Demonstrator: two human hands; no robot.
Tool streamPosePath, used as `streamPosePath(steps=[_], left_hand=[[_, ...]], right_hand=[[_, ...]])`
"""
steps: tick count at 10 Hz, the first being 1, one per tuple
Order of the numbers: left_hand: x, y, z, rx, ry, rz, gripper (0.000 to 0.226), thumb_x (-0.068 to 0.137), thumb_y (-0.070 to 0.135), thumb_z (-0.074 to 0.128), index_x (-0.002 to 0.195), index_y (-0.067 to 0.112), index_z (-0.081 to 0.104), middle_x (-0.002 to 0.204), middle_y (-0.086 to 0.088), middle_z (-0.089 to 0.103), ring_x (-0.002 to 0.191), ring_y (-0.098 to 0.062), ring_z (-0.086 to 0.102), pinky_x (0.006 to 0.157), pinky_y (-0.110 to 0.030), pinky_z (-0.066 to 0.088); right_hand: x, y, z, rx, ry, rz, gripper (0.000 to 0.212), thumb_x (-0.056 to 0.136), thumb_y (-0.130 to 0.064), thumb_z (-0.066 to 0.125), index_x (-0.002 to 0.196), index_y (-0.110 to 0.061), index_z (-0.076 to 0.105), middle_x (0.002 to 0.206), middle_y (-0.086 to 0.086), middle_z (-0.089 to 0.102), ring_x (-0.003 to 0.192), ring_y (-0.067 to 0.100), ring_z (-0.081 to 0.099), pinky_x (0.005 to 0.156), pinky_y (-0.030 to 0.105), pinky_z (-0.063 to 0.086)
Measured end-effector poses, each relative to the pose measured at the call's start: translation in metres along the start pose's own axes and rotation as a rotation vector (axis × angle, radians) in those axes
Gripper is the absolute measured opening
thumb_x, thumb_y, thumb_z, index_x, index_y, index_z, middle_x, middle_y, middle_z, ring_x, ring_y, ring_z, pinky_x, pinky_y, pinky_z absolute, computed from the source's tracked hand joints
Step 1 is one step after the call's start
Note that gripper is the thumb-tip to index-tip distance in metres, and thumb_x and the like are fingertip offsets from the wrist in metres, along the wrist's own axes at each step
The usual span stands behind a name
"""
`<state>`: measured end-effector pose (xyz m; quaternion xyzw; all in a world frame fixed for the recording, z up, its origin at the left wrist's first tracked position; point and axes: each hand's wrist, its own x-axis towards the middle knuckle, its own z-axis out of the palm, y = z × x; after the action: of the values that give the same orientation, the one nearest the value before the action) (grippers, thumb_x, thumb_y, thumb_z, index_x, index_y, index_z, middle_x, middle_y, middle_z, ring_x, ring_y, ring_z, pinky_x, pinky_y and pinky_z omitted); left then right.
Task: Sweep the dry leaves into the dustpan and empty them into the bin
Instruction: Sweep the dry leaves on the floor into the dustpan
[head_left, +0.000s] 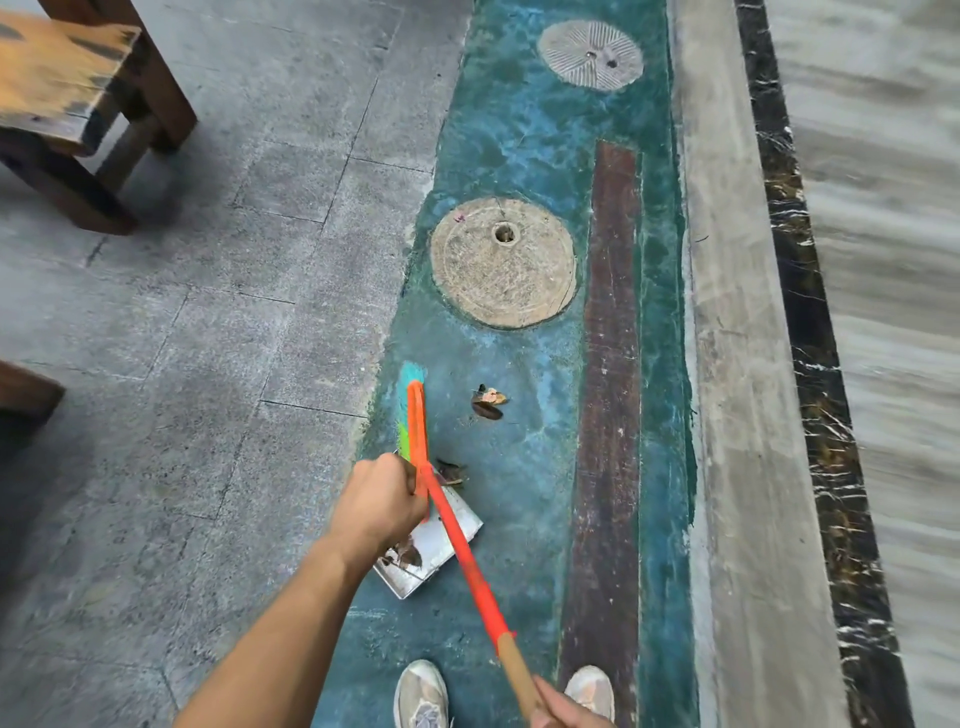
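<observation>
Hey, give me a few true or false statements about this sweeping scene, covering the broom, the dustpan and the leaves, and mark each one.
1. The dustpan already holds some leaves. True.
2. No leaves are left on the floor. False: a few loose leaves lie on the teal floor, to the right of the broom head.
3. The right hand grips the wooden end of the broom handle. True.
4. The broom's bristles are red. False: the bristles are cyan and green, and the head and shaft are orange.
5. A bin stands beside the dustpan. False: no bin is in view.
</observation>
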<state>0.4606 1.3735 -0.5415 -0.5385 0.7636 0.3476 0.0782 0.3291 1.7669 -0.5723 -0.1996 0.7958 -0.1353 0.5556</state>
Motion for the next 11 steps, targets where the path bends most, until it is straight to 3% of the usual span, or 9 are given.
streamPosePath(steps=[1, 2, 3, 5, 6, 7, 8, 9, 11], left_hand=[[0.001, -0.004, -0.007, 0.023, -0.009, 0.002, 0.008, 0.061, 0.009, 0.045, 0.053, 0.007, 0.044, 0.051, -0.010, 0.050, 0.062, -0.036, 0.048, 0.055, -0.034, 0.043], [-0.006, -0.008, -0.010, 0.000, 0.006, 0.012, 0.019, 0.061, 0.004, 0.047, 0.050, 0.014, 0.036, 0.046, -0.001, 0.034, 0.051, -0.024, 0.032, 0.044, -0.029, 0.030], [-0.016, -0.014, -0.007, -0.075, 0.040, -0.042, 0.033, 0.065, 0.000, 0.052, 0.045, 0.018, 0.033, 0.041, 0.008, 0.032, 0.040, -0.010, 0.029, 0.032, -0.014, 0.024], [-0.019, -0.023, 0.000, -0.067, 0.090, -0.127, 0.031, 0.064, 0.000, 0.049, 0.043, 0.014, 0.032, 0.028, 0.005, 0.031, 0.032, -0.007, 0.031, 0.032, -0.016, 0.026], [-0.013, -0.024, -0.005, -0.043, 0.101, -0.139, 0.028, 0.061, 0.002, 0.047, 0.043, 0.014, 0.030, 0.036, 0.009, 0.027, 0.043, -0.017, 0.026, 0.038, -0.024, 0.026], [-0.006, -0.023, -0.006, -0.020, 0.109, -0.128, 0.025, 0.058, 0.003, 0.046, 0.043, 0.014, 0.029, 0.043, 0.004, 0.027, 0.053, -0.022, 0.022, 0.044, -0.025, 0.026], [0.001, -0.018, -0.005, -0.017, 0.103, -0.120, 0.027, 0.058, 0.001, 0.047, 0.040, 0.013, 0.029, 0.043, 0.004, 0.027, 0.050, -0.021, 0.023, 0.043, -0.024, 0.025], [0.004, -0.015, -0.006, 0.017, 0.095, -0.131, 0.031, 0.061, 0.001, 0.048, 0.040, 0.012, 0.028, 0.043, 0.002, 0.026, 0.050, -0.022, 0.023, 0.043, -0.024, 0.024], [0.010, -0.012, -0.024, 0.043, 0.074, -0.103, 0.028, 0.062, 0.001, 0.045, 0.040, 0.012, 0.032, 0.039, 0.005, 0.026, 0.049, -0.020, 0.023, 0.045, -0.025, 0.030]], right_hand=[[0.013, -0.040, -0.033, -0.274, 0.201, -0.147, 0.037, 0.098, -0.034, 0.050, 0.130, -0.052, 0.052, 0.084, -0.005, 0.070, 0.070, 0.012, 0.066, 0.064, 0.023, 0.051], [0.001, -0.141, -0.060, -0.086, 0.131, -0.103, 0.034, 0.096, -0.033, 0.055, 0.120, -0.057, 0.057, 0.063, -0.009, 0.056, 0.052, 0.010, 0.050, 0.053, 0.022, 0.039], [0.051, -0.178, -0.090, -0.182, 0.172, -0.093, 0.033, 0.099, -0.037, 0.044, 0.123, -0.059, 0.049, 0.064, -0.007, 0.062, 0.040, 0.009, 0.055, 0.042, 0.020, 0.044], [0.156, -0.237, -0.126, -0.492, 0.195, -0.091, 0.032, 0.099, -0.028, 0.035, 0.125, -0.017, 0.050, 0.108, 0.019, 0.066, 0.083, 0.036, 0.067, 0.075, 0.041, 0.058], [0.174, -0.242, -0.123, -0.540, 0.125, -0.056, 0.031, 0.098, -0.023, 0.037, 0.123, -0.013, 0.053, 0.115, 0.022, 0.065, 0.091, 0.038, 0.066, 0.077, 0.040, 0.057], [0.168, -0.225, -0.100, -0.447, 0.040, -0.030, 0.032, 0.096, -0.017, 0.038, 0.123, -0.013, 0.055, 0.104, 0.020, 0.066, 0.069, 0.034, 0.065, 0.043, 0.030, 0.053], [0.140, -0.204, -0.086, -0.240, 0.019, -0.041, 0.030, 0.096, -0.022, 0.040, 0.120, -0.026, 0.058, 0.075, 0.007, 0.059, 0.041, 0.019, 0.052, 0.029, 0.026, 0.044], [0.119, -0.191, -0.094, -0.152, -0.013, -0.088, 0.029, 0.097, -0.028, 0.040, 0.119, -0.038, 0.057, 0.059, -0.002, 0.049, 0.036, 0.013, 0.047, 0.031, 0.026, 0.044], [0.128, -0.201, -0.133, -0.316, 0.101, -0.147, 0.027, 0.096, -0.036, 0.038, 0.115, -0.038, 0.059, 0.069, 0.001, 0.061, 0.032, 0.012, 0.054, 0.031, 0.024, 0.045]])
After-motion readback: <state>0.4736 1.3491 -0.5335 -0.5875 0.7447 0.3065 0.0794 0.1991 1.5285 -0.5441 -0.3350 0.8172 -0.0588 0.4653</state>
